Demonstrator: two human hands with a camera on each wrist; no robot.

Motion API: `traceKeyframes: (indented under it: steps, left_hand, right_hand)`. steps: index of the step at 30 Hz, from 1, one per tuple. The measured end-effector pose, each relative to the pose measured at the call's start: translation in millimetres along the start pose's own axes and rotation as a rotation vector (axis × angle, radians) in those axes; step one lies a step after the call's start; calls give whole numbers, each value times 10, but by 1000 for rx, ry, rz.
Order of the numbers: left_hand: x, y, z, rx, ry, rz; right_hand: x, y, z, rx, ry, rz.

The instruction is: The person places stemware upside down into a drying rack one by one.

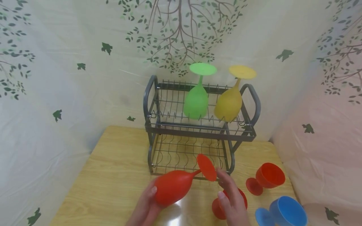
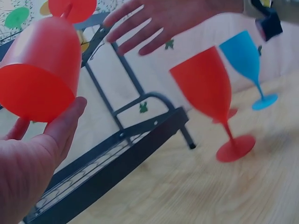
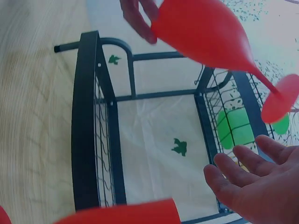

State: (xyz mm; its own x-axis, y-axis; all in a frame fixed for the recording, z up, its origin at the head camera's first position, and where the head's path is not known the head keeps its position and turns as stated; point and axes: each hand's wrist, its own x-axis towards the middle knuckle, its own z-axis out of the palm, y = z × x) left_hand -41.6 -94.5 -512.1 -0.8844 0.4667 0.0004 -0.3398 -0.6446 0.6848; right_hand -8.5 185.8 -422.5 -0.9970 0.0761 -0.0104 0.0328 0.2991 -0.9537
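Observation:
My left hand grips a red plastic wine glass by its bowl, tilted with the foot up and to the right. In the left wrist view the bowl's open mouth faces down towards the palm of that hand. Close to the glass's foot is my right hand, fingers loosely extended and holding nothing. The right wrist view shows a gap between this hand and the foot. Behind the right hand stands another red wine glass, partly hidden in the head view.
A two-tier dark dish rack stands at the back of the wooden table. Upside down on its top tier are a green glass and a yellow glass. At the right are a red glass and a blue glass.

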Motion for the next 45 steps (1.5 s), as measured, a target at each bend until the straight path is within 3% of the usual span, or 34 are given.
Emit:
traceKeyframes:
  steps: [7,18,21,33,39,45]
  left_hand:
    - [31,-139,129,-65,-22,17]
    - [72,-230,276,-76,-40,9]
    - [78,-246,288,-102,-43,3]
    - [115,-288,326,-134,-45,17]
    - [106,-329,283,-117,-73,44]
    - [128,-322,153,-60,-94,114]
  right_hand:
    - [-2,41,131,90,-9,5]
    - [41,104,351,160,-89,-279]
    - [43,100,392,156,-90,-242]
    - [47,-29,507,216,-37,38]
    - [51,-57,500,217,-53,68]
    - [70,-81,509,179,5,8]
